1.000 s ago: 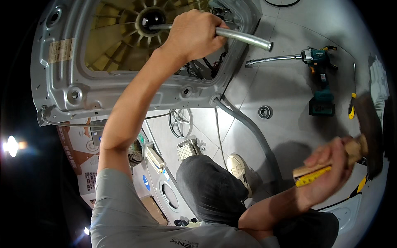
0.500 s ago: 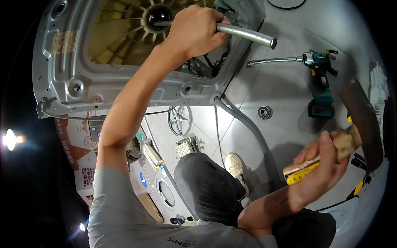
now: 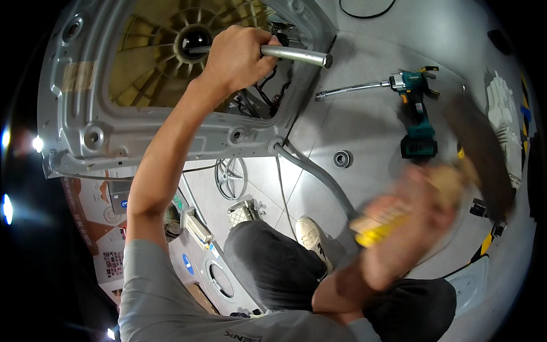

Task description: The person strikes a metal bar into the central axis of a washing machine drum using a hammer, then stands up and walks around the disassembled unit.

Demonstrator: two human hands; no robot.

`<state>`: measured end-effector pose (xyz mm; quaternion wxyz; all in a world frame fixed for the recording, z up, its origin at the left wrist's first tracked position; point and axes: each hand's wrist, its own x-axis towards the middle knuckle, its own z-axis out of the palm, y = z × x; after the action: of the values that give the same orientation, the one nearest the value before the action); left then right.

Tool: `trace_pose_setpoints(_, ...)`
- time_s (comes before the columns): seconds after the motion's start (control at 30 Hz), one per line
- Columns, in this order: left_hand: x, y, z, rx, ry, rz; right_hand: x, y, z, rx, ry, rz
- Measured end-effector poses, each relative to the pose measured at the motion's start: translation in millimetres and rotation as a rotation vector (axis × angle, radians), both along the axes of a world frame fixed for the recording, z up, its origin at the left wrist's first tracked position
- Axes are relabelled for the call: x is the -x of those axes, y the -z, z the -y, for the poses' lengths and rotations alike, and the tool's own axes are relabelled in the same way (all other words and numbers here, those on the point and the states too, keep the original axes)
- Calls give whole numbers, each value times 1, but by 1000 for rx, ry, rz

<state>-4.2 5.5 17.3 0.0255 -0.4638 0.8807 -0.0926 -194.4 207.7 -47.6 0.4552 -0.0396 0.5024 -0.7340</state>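
My left hand (image 3: 239,57) is closed around a metal rod (image 3: 299,55). The rod's thinner end reaches into the round hub (image 3: 195,43) at the middle of a yellowish ribbed plastic drum (image 3: 142,85). Its thick, blunt end sticks out to the right of my fist. At the lower right, my right hand (image 3: 413,219) grips a hammer (image 3: 484,154) by its wooden handle, which has a yellow label near the end. The hammer's long dark head is apart from the rod, and both hand and hammer are smeared by motion.
A grey metal cabinet (image 3: 165,137) surrounds the drum, with a grey hose (image 3: 319,171) running from it. On the tiled floor lie a green cordless power tool (image 3: 416,114) with a long socket bar, a bearing (image 3: 342,159), and a spoked pulley wheel (image 3: 231,178). White gloves (image 3: 501,114) lie far right.
The whole view has shifted, so the cabinet and floor things sit farther left. My right hand and the hammer have moved slightly and are more blurred. My left hand keeps its hold on the rod.
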Motion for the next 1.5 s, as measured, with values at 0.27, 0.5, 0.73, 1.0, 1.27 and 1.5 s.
trace_pose_setpoints(0.27,-6,-3,-6,-19,103,-91,-15,19,-6,39,-227,43)
trace_pose_setpoints(0.5,-8,1,1,2,22,-62,15,0,-15,4,-35,-94)
trace_pose_setpoints(0.73,17,-9,-3,42,127,-124,3,0,-8,-25,-91,-65)
trace_pose_setpoints(1.0,-11,-11,-8,-4,175,-156,-45,24,-1,4,-390,15)
trace_pose_setpoints(1.27,4,16,-8,-24,303,-105,0,30,-11,-134,-91,37)
trace_pose_setpoints(1.5,-9,10,0,-19,286,0,-13,31,-15,-79,-202,120)
